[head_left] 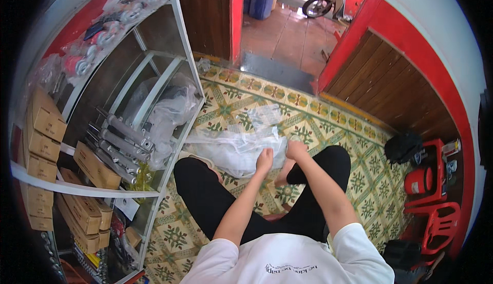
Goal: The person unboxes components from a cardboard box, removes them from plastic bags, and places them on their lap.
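A large clear plastic bag lies spread on the tiled floor in front of me, between my knees. My left hand is closed on the bag's near right part, thumb up. Just right of it, my right hand is closed at the bag's right end, and the plastic stretches between the two fists. Whitish, crumpled layers show through the bag; what is inside, if anything, I cannot make out. A loose piece of clear plastic lies just beyond it.
On my left, a metal shelf rack holds cardboard boxes, metal shock absorbers and bagged parts. To the right stand a red plastic chair, a red bucket and a black bag. A motorbike stands beyond the doorway.
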Motion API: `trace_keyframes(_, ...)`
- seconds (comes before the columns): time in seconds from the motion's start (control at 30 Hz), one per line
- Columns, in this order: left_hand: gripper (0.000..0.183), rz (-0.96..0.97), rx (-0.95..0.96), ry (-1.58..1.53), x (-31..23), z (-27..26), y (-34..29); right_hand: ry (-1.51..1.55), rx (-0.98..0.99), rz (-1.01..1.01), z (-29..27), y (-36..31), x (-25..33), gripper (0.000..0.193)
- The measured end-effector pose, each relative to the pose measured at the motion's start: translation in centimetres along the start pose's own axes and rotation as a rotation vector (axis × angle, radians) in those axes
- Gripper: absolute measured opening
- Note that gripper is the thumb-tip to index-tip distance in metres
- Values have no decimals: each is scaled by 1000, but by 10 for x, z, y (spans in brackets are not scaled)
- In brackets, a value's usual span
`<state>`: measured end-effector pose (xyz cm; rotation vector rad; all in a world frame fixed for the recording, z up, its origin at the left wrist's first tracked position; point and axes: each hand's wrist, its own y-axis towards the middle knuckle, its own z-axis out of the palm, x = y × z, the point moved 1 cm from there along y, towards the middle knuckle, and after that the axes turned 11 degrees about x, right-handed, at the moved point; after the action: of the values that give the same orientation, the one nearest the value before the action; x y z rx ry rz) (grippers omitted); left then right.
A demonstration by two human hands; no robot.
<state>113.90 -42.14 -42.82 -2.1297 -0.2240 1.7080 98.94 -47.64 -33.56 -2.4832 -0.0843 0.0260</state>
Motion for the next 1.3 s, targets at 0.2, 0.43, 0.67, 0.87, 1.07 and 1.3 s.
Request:
trace_keyframes(0.2,57,-486,-151,278,43,-2,-25,-527,18,139,72,15,14,60)
trace_keyframes(0.43,56,-926,-806,-290,111,2,-30,-323,364,7,55,-9,55,87)
trace_keyframes(0.67,39,-815,-682,-589,144,4,-13,-330,355,-27,31,-44,63,78)
trace_keyframes(0.87,25,-470,-438,-893,144,-19,10,-295,298,-44,32,-35,52,74)
trace_keyframes(1.07,30,254,-575,-961,118,-43,51,-368,370,-69,62,-29,37,71)
trace_keyframes(1.3,53,-420,-705,-1031,221,-59,56,-507,355,-146,65,-60,84,79)
